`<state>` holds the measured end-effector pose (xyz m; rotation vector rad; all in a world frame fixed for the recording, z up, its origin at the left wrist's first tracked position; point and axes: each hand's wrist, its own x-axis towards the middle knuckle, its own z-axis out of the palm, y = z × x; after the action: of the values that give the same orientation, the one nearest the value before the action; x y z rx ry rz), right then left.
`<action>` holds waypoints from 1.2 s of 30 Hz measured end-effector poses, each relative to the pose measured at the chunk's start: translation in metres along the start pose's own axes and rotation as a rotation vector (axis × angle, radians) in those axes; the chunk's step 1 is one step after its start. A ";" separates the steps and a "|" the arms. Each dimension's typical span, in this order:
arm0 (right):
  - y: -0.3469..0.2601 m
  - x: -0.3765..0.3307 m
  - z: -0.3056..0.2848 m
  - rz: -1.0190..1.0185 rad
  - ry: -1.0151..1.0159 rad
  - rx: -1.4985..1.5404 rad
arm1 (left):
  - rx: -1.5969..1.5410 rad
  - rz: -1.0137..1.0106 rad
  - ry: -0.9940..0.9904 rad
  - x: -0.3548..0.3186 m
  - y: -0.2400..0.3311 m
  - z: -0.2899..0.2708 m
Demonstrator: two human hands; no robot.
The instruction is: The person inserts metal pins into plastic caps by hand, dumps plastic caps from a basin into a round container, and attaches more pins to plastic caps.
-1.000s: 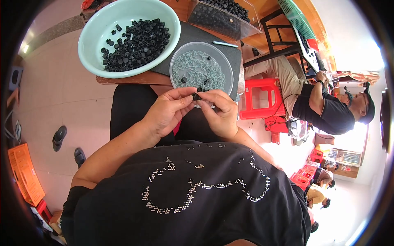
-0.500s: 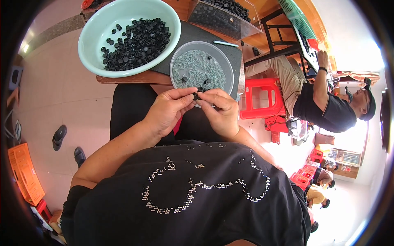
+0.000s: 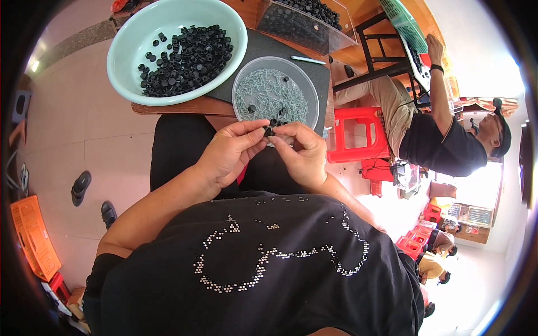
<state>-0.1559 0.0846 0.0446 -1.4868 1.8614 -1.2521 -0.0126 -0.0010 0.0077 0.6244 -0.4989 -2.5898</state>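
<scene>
Just over the near rim of a round clear tub (image 3: 315, 112), both my hands meet at a small black plastic part (image 3: 268, 131). My left hand (image 3: 231, 150) pinches it between thumb and forefinger. From the other side, the fingertips of my right hand (image 3: 305, 152) are closed on the same part. Whether a screw sits in it is hidden by the fingers. Thin greyish screws (image 3: 268, 89) fill the tub, with several black parts lying on them. To its left stands a pale green basin (image 3: 116, 70) with a heap of black knob-like parts (image 3: 190, 61).
A clear box (image 3: 291, 25) of black parts stands behind the tub. A pale stick (image 3: 307, 60) lies on the dark mat (image 3: 255, 45). Right of my hands is a red stool (image 3: 358, 134); beyond it a co-worker (image 3: 443, 140) sits reaching toward a green basket (image 3: 404, 25).
My fingers have shifted slightly around the black part, and more of it shows. The co-worker's arm has reached farther out toward the green basket.
</scene>
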 end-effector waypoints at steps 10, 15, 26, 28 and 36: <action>0.003 -0.001 -0.001 -0.046 -0.011 -0.001 | 0.107 0.044 -0.021 -0.004 0.002 0.004; -0.001 -0.003 0.000 0.180 -0.005 0.152 | 0.249 0.103 -0.015 -0.007 0.001 0.007; 0.009 0.001 0.001 0.271 -0.130 0.559 | 0.885 0.539 0.025 -0.015 -0.004 0.013; 0.012 0.000 0.000 0.291 -0.177 0.567 | 0.879 0.530 0.028 -0.014 -0.007 0.010; 0.022 -0.002 0.002 0.463 -0.238 0.644 | 0.748 0.388 0.047 -0.010 -0.010 0.008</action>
<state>-0.1649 0.0854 0.0246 -0.7654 1.3489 -1.2141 -0.0119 0.0144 0.0134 0.7205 -1.4391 -1.9725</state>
